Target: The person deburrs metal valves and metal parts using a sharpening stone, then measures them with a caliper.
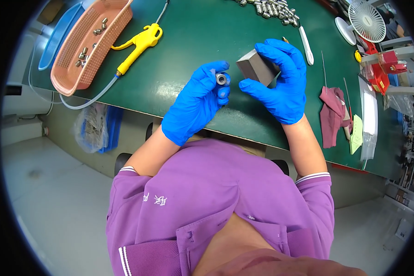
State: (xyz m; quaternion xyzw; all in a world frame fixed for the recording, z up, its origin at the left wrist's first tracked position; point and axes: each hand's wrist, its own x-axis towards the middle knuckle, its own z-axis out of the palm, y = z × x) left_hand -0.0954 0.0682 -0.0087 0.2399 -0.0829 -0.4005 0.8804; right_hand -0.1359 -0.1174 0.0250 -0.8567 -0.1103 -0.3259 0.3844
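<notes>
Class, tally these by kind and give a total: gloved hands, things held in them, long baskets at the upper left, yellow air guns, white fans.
Gloved hands: 2 (left hand, right hand)
Held things: 2 (round metal piece, grey block)
Long baskets: 2 (orange basket, blue basket)
Yellow air gun: 1
White fan: 1
Total: 8

Metal fitting (221, 79) in left hand (193, 103): I only see the ring-shaped end, body's masked by gloved fingers. Grey block (255, 69): right part covered by right hand (285, 89), can't read full shape. Small brass-coloured bit (285, 40) behind that hand, too little showing to ID. Fittings pile (276, 10) and orange basket (61, 73) both run off the top edge. Blue basket (55, 43) partly hidden behind the orange one. Clear bag (91, 129) below table: contents unclear.
</notes>
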